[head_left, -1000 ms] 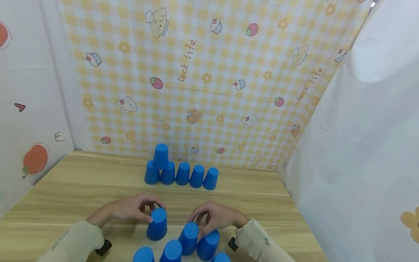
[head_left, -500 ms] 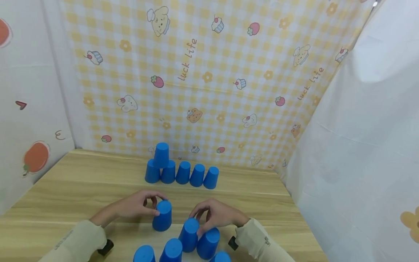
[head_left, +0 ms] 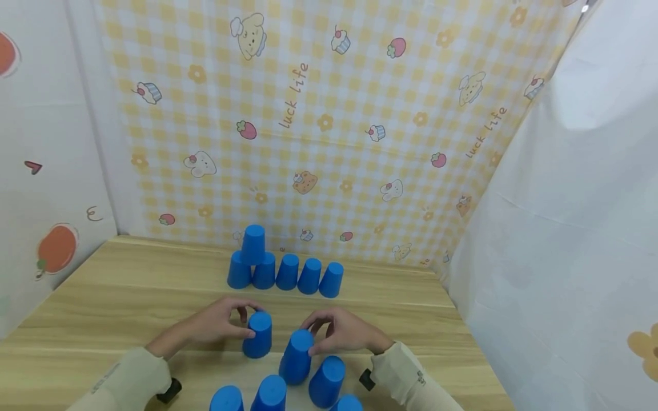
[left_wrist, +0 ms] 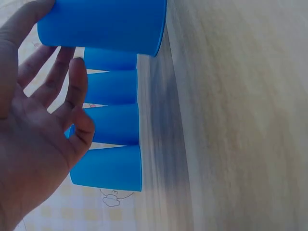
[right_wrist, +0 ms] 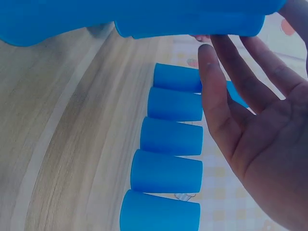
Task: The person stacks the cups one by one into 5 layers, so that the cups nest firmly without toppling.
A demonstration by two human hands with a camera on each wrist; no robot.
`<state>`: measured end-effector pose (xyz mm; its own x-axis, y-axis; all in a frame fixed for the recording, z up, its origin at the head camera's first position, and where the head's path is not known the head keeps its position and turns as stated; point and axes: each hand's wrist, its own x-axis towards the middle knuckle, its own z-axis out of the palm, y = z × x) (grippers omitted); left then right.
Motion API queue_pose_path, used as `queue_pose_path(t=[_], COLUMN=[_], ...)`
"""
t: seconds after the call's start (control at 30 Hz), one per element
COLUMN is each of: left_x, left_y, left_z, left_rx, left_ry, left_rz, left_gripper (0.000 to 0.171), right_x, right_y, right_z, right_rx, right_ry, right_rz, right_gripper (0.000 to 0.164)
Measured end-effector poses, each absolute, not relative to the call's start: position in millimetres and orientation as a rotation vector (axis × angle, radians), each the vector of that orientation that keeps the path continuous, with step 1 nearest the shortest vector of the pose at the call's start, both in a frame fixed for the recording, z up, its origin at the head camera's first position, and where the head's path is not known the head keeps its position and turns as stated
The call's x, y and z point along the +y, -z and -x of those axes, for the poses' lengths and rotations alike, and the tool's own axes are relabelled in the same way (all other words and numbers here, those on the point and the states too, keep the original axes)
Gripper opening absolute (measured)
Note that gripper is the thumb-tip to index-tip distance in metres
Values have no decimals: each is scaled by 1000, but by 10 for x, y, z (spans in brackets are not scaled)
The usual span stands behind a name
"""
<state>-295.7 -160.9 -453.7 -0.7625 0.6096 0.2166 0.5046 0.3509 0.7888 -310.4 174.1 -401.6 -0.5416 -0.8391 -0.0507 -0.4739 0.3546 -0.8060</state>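
My left hand [head_left: 220, 323] pinches an upside-down blue plastic cup [head_left: 259, 335] between thumb and fingers near its closed top. In the left wrist view, this cup [left_wrist: 103, 24] fills the upper part, with the thumb on one side. To its right, my right hand [head_left: 343, 331] grips another upside-down blue cup [head_left: 295, 359] by the upper part. Whether either cup touches the table I cannot tell. Just below the right hand stands a third blue cup [head_left: 327, 381], apart from the held one. Several more, such as a cup [head_left: 270, 394], sit nearer the bottom edge.
At the back of the wooden table [head_left: 154, 274], several upside-down cups form a row, including a rightmost cup [head_left: 331, 279]. One cup [head_left: 253, 245] stands on top of the row's left two. A checked curtain [head_left: 319, 148] hangs behind.
The left hand has carried its cup forward and to the right. More recently, the right hand has moved its cup slightly forward, away from the cup beside it. The back row is unchanged.
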Motion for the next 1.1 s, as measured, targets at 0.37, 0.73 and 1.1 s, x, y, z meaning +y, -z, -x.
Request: queue_pose_path(t=[0.37, 0.73, 1.1], left_x=[-1469, -1257, -1079], left_y=[4496, 4336, 4108], left_z=[3029, 3120, 3179], left_rx=[2720, 2943, 3159], left_ry=[-1463, -1446, -1463], left_rz=[-859, -582, -465], left_gripper=[48, 52, 49], right_x=[1742, 1727, 1768], right_y=[4024, 4026, 3950], right_z=[3164, 3217, 3241], right_rx=[2256, 2369, 2459], right_ry=[1124, 1256, 1364], right_rz=[1146, 934, 898], right_gripper=[35, 35, 34])
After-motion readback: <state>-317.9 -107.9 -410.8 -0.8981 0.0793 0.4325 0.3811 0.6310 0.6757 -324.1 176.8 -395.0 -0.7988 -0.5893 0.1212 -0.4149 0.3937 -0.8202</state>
